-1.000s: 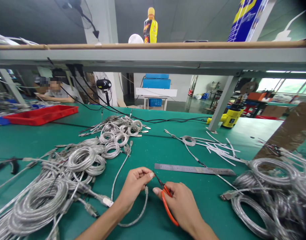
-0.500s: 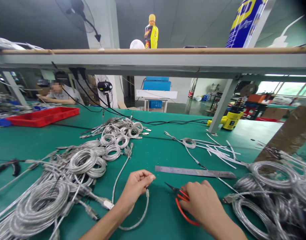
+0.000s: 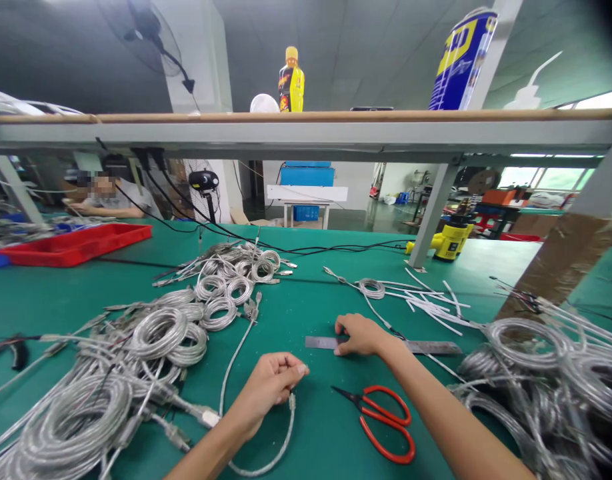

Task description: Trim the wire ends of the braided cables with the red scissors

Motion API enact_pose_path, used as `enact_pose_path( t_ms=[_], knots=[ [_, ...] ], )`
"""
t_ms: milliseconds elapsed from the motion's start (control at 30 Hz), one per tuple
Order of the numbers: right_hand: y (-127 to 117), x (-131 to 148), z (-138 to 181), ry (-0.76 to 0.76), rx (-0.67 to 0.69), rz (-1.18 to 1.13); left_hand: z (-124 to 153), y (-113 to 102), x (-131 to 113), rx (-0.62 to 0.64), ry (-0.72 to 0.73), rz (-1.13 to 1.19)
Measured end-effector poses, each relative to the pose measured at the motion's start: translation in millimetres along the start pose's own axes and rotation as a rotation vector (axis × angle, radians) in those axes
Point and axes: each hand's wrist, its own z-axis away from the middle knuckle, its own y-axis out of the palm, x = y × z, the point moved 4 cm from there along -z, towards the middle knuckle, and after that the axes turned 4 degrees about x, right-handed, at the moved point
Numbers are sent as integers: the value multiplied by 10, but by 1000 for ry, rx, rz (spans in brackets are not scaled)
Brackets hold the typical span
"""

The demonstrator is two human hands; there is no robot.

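Observation:
My left hand point(image 3: 273, 385) is closed in a pinch on the end of a clear-sheathed cable point(image 3: 287, 433), which loops down below the fingers; the tip is mostly hidden. My right hand point(image 3: 361, 335) is over a metal ruler point(image 3: 431, 347), its thumb and fingers curled around the two long edges near the left end. Red-handled scissors point(image 3: 386, 420) lie on the green table between my forearms, blades pointing left, slightly spread. A coiled cable point(image 3: 372, 289) and several white tube pieces point(image 3: 431, 303) lie beyond the ruler.
Coiled cables point(image 3: 71, 420) are heaped at left, with more bundles point(image 3: 531, 380) at right. Pliers point(image 3: 16, 352) lie at far left. A red tray point(image 3: 81, 245), a yellow tool point(image 3: 449, 240) and a shelf beam point(image 3: 296, 137) stand farther back. A person point(image 3: 111, 197) sits beyond the tray.
My right hand has let go of the scissors, leaving them on the table, and has moved forward and left to the ruler. The left hand keeps its pinch on the cable.

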Motion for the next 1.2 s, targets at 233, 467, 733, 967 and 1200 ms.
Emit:
enact_pose_path(
  t_ms=[233, 467, 733, 967, 1200],
  knots=[
    [52, -81, -152, -17, 101, -69, 0, -2, -36, 5, -50, -28],
    [232, 45, 18, 91, -144, -87, -30, -14, 5, -17, -76, -56],
    [351, 231, 165, 196, -404, 0, -31, -11, 34, -19, -90, -72],
    [224, 169, 233, 164, -477, 54, -29, 61, 72, 9, -100, -103],
    [247, 175, 220, 115, -464, 74, -15, 72, 69, 26, -106, -148]
  ],
)
